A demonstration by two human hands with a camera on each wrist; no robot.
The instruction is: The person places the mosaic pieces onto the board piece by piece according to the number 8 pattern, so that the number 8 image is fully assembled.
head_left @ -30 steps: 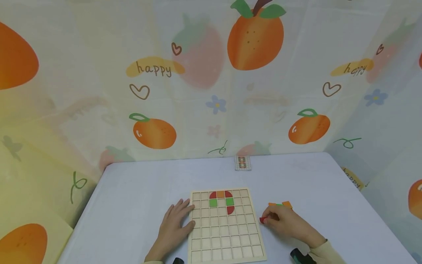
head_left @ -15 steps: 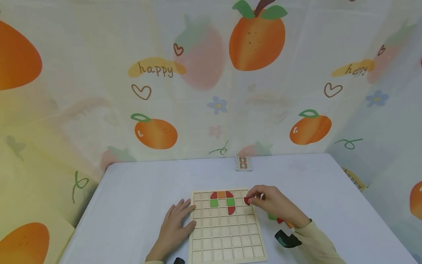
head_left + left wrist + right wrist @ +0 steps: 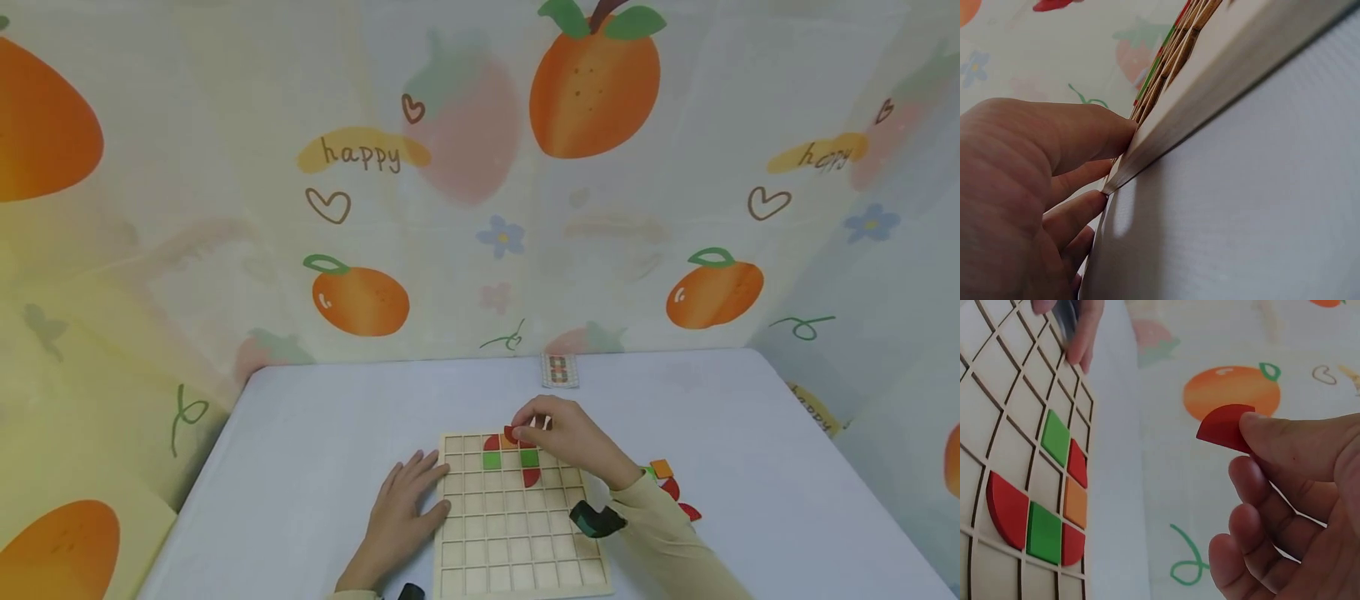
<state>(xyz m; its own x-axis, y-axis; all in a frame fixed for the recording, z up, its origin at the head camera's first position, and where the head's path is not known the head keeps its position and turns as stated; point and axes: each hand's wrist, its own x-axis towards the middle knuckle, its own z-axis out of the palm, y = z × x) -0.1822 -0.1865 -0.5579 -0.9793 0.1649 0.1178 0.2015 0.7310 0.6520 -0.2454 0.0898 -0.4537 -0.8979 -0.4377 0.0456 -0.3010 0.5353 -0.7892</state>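
red is the colour of the quarter-round piece [image 3: 511, 434] under inspection. in the head view, my right hand [image 3: 570, 431] is pinching it over the far side of the gridded wooden board [image 3: 497, 527]. my left hand [image 3: 401, 517] is lying with fingers extended, meeting the board's left edge. seated green squares [image 3: 529, 457] are occupying the second row; the cell below the left one is standing bare. loose pieces [image 3: 670, 488] are lying to the right of the board, and a printed card [image 3: 560, 372] is lying beyond it, too small to read fully.

in the left wrist view, my thumb is resting on the wooden rim and other fingertips are touching its side. recommendation: light, even pressure, enough to prevent sliding, without lifting.

in the right wrist view, my thumb is gripping the red piece near one end; the finger behind is mostly hidden. the piece is hanging clear of the board, its curved edge exposed, while the orange square [image 3: 1075, 503] is sitting in its cell. in my judgement, i should be turning the straight sides to match the cell walls, lowering it level, then pressing with one fingertip. a tilted piece would be catching on the ridges; a low hand would be disturbing seated pieces.
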